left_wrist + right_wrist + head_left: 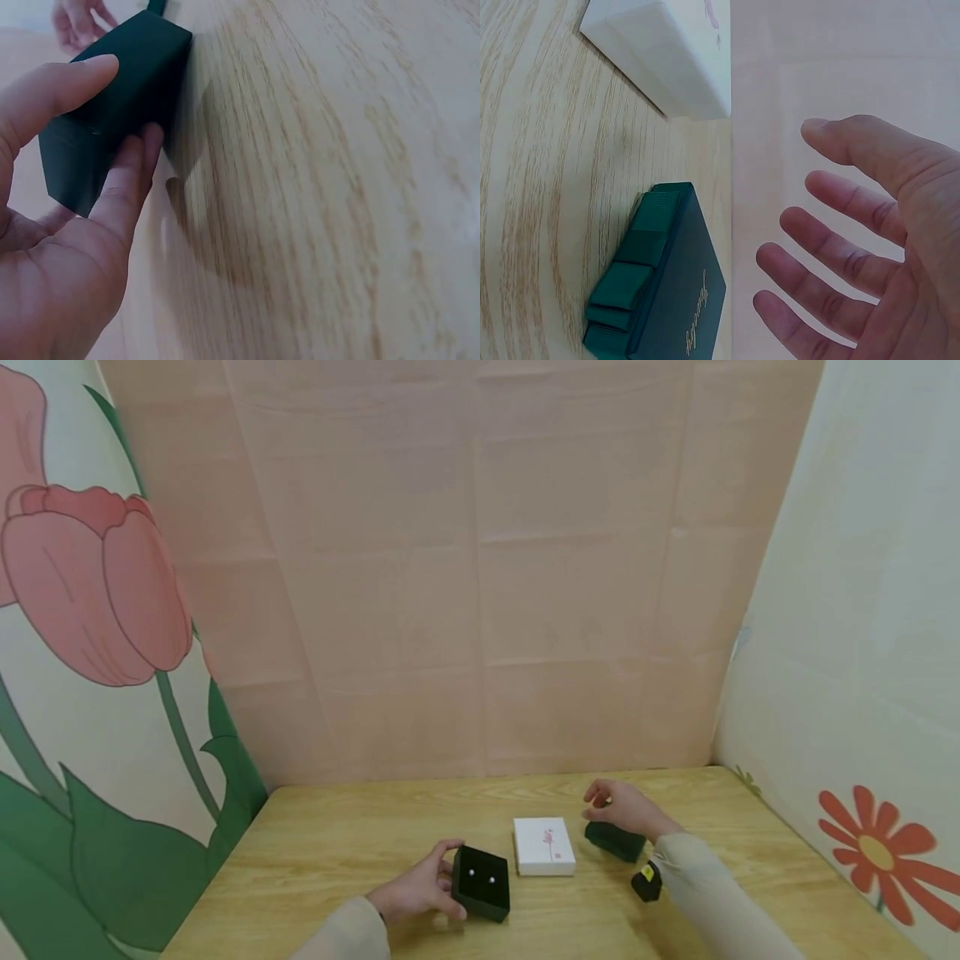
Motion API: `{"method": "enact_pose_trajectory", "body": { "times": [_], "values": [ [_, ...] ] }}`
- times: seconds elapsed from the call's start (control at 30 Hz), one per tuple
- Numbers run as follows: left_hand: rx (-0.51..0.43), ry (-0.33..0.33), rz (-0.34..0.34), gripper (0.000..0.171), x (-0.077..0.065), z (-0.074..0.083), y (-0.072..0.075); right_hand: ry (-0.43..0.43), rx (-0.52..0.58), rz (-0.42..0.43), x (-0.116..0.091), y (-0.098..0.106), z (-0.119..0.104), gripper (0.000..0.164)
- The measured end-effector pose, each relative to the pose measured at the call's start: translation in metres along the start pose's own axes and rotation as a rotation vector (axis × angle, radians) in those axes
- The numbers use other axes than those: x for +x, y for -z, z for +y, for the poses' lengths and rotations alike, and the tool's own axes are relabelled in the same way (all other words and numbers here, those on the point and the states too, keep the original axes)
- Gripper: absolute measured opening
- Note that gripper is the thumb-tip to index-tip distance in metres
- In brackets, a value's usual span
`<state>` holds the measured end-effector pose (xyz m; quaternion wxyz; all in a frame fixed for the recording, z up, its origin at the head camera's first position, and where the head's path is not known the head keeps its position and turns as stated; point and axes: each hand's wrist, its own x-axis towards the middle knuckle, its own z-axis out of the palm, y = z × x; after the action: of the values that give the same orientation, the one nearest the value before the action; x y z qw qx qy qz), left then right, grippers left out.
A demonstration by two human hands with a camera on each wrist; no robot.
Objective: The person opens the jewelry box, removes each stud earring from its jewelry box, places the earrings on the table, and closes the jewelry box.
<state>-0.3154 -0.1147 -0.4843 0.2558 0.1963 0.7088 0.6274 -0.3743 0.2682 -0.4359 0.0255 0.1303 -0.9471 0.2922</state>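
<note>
My left hand [420, 889] grips a small dark green jewelry box [495, 912] by its left side. Inside, two pearl-like stud earrings [482, 876] sit on a black insert. The left wrist view has the thumb on one face of the box [135, 82] and fingers against another; the box is tilted. Over a dark green box lid [617, 843] hovers my right hand [626, 808]. Its fingers are spread and loosely bent in the right wrist view, holding nothing. That lid [697, 300] carries gold script and a green ribbon bow [630, 270] along one side.
Between the hands, a white square box [544, 847] with pink lettering lies on the wooden table [360, 827]. A beige sheet [480, 610] hangs behind the table. Flower-painted walls stand left and right. A black device with a yellow mark [647, 878] is at the right wrist.
</note>
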Motion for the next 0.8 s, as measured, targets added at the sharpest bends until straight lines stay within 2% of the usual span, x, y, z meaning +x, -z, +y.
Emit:
{"method": "enact_pose_trajectory", "body": {
  "times": [0.2,0.4,0.63,0.8],
  "values": [
    [0.046,0.004,-0.004,0.095,0.0001,0.004,0.0017,0.001,0.002,-0.001,-0.0028,0.0024,-0.0008,0.024],
    [0.229,0.002,0.022,0.088,-0.0007,0.009,0.003,-0.019,0.006,-0.006,-0.0032,0.0025,-0.0003,0.023],
    [0.438,-0.014,0.073,0.081,-0.0005,0.0062,0.0045,-0.026,0.004,-0.012,-0.003,0.0027,-0.0012,0.028],
    [0.552,0.014,0.096,0.08,-0.0006,0.003,0.006,-0.013,-0.001,-0.014,-0.0036,0.0018,-0.0037,0.028]
  ]
}}
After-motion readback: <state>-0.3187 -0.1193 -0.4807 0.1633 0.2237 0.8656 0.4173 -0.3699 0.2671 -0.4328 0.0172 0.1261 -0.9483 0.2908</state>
